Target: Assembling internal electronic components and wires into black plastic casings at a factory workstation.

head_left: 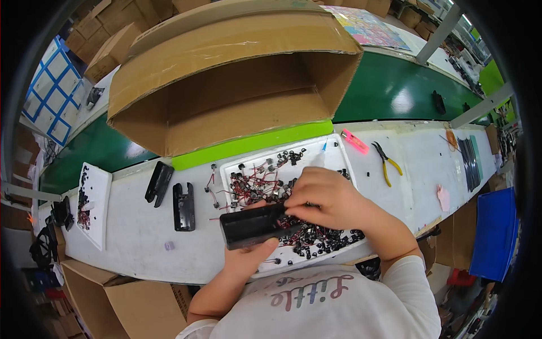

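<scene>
Casing in hand: your left hand (251,257) grips a black plastic casing (246,227), open side up, above the front half of the white tray (342,155).
Right fingers: your right hand (326,195) has its fingertips drawn together at the casing's right end; you cannot tell what they pinch.
Hidden: casing and hands cover the tray's middle; your shirt (316,305) cuts off part of its front edge.
Heaped parts: small wired components (248,186) tangle too closely to separate by eye.
Left room: two more casings, one (160,183) behind the other (184,208), lie left of the tray, apart from it.
Right room: yellow-handled pliers (387,164) lie beyond the tray's back right corner, with white bench (418,181) showing past them.
Back edge: a cardboard box (237,62) faces you, open, before a dark green surface (389,85).
</scene>
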Demonstrator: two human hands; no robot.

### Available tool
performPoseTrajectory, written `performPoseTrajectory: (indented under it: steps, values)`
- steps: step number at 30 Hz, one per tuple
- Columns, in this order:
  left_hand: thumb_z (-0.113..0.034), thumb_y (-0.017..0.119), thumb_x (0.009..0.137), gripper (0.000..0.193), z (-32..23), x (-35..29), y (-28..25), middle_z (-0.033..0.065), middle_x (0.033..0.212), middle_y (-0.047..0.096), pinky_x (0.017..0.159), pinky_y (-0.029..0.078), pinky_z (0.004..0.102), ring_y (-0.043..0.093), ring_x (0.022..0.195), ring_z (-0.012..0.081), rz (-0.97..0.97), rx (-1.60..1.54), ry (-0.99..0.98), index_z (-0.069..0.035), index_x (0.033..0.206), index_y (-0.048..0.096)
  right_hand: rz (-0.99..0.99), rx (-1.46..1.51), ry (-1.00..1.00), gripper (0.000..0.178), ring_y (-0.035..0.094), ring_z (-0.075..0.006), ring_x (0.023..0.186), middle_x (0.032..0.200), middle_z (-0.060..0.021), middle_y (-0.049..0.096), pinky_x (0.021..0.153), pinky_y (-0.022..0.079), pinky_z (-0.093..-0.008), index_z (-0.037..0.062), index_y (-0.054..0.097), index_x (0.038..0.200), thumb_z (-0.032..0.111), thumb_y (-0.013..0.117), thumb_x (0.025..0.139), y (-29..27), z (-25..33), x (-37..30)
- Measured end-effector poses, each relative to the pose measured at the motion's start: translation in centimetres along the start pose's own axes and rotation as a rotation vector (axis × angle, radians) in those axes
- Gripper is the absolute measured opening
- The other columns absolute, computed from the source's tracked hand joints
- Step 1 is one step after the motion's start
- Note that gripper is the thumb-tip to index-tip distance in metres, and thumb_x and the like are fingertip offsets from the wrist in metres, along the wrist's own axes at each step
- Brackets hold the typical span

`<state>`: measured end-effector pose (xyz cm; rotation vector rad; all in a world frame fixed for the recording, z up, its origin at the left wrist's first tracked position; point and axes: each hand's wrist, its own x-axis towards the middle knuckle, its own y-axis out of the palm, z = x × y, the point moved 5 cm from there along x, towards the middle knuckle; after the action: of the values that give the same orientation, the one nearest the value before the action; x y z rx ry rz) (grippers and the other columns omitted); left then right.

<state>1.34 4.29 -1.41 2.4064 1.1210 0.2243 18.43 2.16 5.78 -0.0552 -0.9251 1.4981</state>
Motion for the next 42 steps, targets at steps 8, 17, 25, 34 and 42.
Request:
performPoseTrajectory:
  steps: [8, 17, 25, 34, 42]
  values:
    - [-0.002, 0.074, 0.064, 0.066, -1.7, 1.0, 1.5, 0.0166, 0.116, 0.053, 0.088, 0.043, 0.0345, 0.052, 0.103, 0.0231, 0.15, 0.445, 0.35, 0.002, 0.122, 0.044, -0.002, -0.102, -0.113, 0.015, 0.053, -0.023, 0.067, 0.075, -0.0054, 0.056, 0.06, 0.043, -0.0338, 0.0058, 0.062, 0.077, 0.006, 0.072, 0.066, 0.0, 1.8, -0.2]
    - [-0.003, 0.076, 0.062, 0.06, -2.9, 0.7, 3.2, 0.0171, 0.117, 0.047, 0.088, 0.043, 0.0322, 0.053, 0.102, 0.0261, 0.184, 0.711, 0.471, 0.001, 0.116, 0.05, -0.009, 0.151, 0.429, 0.016, 0.05, -0.0164, 0.06, 0.069, -0.0032, 0.053, 0.053, 0.04, -0.0278, 0.0059, 0.056, 0.071, 0.002, 0.071, 0.067, 0.6, -0.1, -1.6]
    - [-0.003, 0.068, 0.071, 0.06, 0.0, 0.1, 1.0, 0.0165, 0.127, 0.044, 0.092, 0.042, 0.0351, 0.048, 0.113, 0.022, 0.151, -0.106, -0.079, 0.002, 0.124, 0.041, -0.087, -0.599, 0.3, 0.014, 0.059, -0.0208, 0.062, 0.068, -0.0078, 0.06, 0.053, 0.045, -0.0334, 0.0077, 0.06, 0.087, 0.006, 0.063, 0.074, -2.3, -2.4, -2.3]
    - [-0.002, 0.064, 0.075, 0.059, 0.4, -0.4, 1.3, 0.0171, 0.128, 0.045, 0.091, 0.044, 0.0363, 0.049, 0.113, 0.024, 0.105, -0.365, -0.229, 0.002, 0.128, 0.038, 0.07, -0.783, 0.333, 0.032, 0.057, -0.0269, 0.063, 0.074, -0.0087, 0.054, 0.058, 0.045, -0.0365, 0.012, 0.06, 0.091, 0.001, 0.064, 0.061, -1.8, -5.2, -3.1]
    - [-0.007, 0.067, 0.074, 0.06, -0.4, -0.4, 1.6, 0.0166, 0.126, 0.044, 0.098, 0.039, 0.0372, 0.047, 0.116, 0.0232, 0.137, -0.218, -0.106, 0.003, 0.127, 0.039, -0.186, -0.023, -0.166, 0.033, 0.053, -0.0234, 0.051, 0.064, -0.0069, 0.054, 0.045, 0.041, -0.0321, 0.0019, 0.062, 0.089, 0.021, 0.074, 0.065, -1.8, 2.4, -3.9]
